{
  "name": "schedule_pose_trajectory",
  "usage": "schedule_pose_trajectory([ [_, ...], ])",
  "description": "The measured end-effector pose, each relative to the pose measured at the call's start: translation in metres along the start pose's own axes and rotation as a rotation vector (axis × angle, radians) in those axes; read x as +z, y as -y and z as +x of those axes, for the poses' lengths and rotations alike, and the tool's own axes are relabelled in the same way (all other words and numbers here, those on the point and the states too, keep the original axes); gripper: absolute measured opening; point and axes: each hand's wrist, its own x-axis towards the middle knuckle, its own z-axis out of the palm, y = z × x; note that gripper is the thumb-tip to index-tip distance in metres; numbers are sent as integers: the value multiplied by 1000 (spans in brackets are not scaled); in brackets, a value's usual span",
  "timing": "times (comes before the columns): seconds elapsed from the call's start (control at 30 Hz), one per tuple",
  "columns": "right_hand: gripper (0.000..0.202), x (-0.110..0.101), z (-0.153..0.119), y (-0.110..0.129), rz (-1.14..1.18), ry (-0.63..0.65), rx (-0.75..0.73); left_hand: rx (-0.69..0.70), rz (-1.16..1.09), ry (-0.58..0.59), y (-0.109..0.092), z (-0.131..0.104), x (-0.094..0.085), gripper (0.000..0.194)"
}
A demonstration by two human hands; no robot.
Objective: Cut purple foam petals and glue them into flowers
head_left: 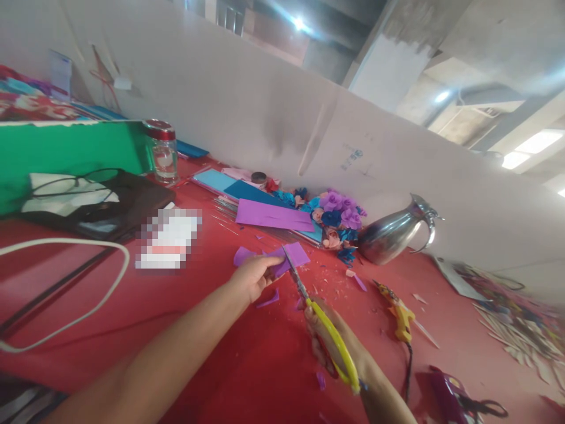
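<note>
Head view. The left hand (252, 277) has its fingers pinched on a bright violet, folded-looking paper piece (300, 254); the right hand (346, 335) has its fingers wrapped round long steel scissors with yellow handles (326, 325). The paper is raised over the red bench (212, 353), between its near side and the far edge along the wall. Were the grip to slip, the blades, close to the left thumb, might nick it or cut crookedly. The paper looks thin and matt, flat at its right corner, curled at left.

Silver jug (388, 237) near grey wall (220, 112), red-lidded bottle (164, 158) beside green panel (75, 152)
</note>
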Motion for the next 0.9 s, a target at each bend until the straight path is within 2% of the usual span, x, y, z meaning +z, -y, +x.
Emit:
schedule_pose_trajectory([
  [0.23, 51, -12, -9, -11, -65, -12, 52, -42, 130, -2, 15, 8, 1, 12],
  [0.4, 50, -12, -12, -14, -118, -72, 119, -29, 156, 3, 16, 8, 0, 15],
  [0.6, 51, -10, -13, -8, -184, -53, 163, -1, 184, 47, 18, 11, -1, 12],
  [0.8, 50, -10, -10, -11, -144, -71, 168, -1, 189, 46, 20, 11, 0, 12],
  [0.9, 52, -9, -7, -13, -47, -66, 171, -12, 191, 48, 18, 8, 1, 12],
])
